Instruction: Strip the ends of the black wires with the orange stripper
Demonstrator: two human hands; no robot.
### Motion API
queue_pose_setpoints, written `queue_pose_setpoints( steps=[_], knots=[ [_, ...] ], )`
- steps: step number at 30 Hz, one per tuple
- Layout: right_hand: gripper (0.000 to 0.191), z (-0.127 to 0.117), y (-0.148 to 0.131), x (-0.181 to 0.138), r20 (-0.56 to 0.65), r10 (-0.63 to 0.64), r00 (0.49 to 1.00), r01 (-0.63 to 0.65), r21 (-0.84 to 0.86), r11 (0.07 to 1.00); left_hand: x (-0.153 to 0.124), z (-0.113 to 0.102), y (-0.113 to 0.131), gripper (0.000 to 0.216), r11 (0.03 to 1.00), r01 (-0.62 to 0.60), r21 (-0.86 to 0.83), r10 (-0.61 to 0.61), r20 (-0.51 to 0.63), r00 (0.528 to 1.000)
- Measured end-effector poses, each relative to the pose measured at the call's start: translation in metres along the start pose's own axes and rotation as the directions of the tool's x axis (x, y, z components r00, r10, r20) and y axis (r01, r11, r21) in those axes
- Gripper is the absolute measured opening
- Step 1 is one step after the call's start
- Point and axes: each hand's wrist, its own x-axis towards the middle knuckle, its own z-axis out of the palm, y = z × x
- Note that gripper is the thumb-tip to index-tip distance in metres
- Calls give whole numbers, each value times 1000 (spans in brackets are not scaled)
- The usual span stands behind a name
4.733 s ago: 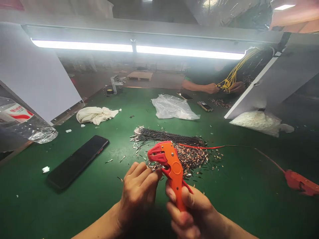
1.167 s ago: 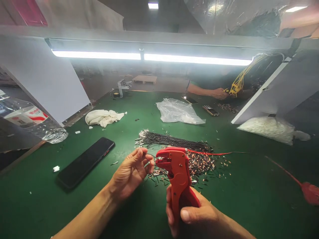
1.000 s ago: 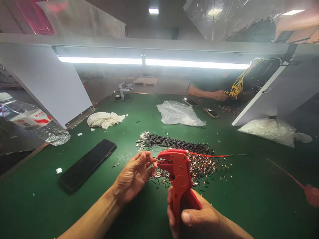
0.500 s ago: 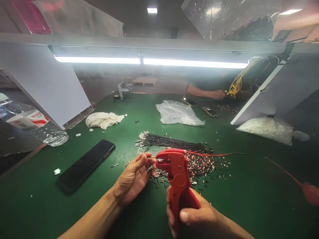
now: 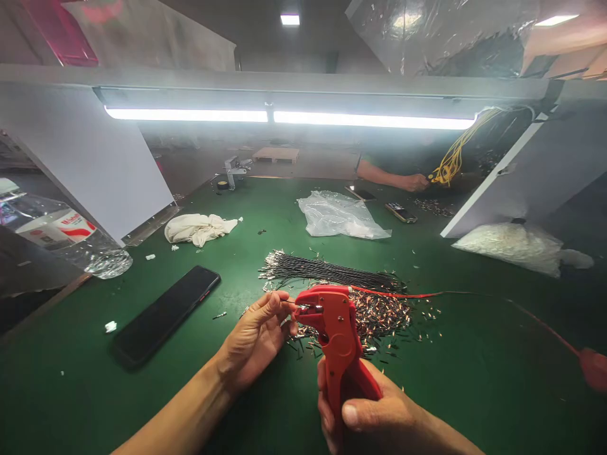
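Note:
My right hand is wrapped around the handles of a red wire stripper, held upright with its jaws facing left. Thumb and forefinger of my left hand pinch a thin dark wire, whose end reaches the stripper's jaws. Behind the tool lies a bundle of black wires with metal terminals at its left end. A pile of short cut bits with copper ends spreads beneath and to the right of the jaws. The tip inside the jaws is too small to make out.
A phone and a white cloth lie left, near a plastic bottle. A clear bag lies ahead; a filled bag sits right. Across the green table, a co-worker's hand holds yellow wires.
The stripper's jaws have changed position, with metal parts now showing between them. Both hands stay nearly in place, and the wire is still pinched at the jaws.

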Motion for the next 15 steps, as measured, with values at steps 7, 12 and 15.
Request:
queue_pose_setpoints(
  steps=[7,12,15],
  knots=[
    [38,-3,4,4,18,-47,999,48,-50,998,0,-1,1,25,1000,14,26,-14,-4,1000],
    [40,-5,4,2,26,-43,999,47,-182,982,-1,3,2,25,999,10,48,-10,15,1000],
    [41,-5,4,2,13,-38,999,40,-221,974,-1,3,2,25,998,7,60,-8,17,1000]
  ],
)
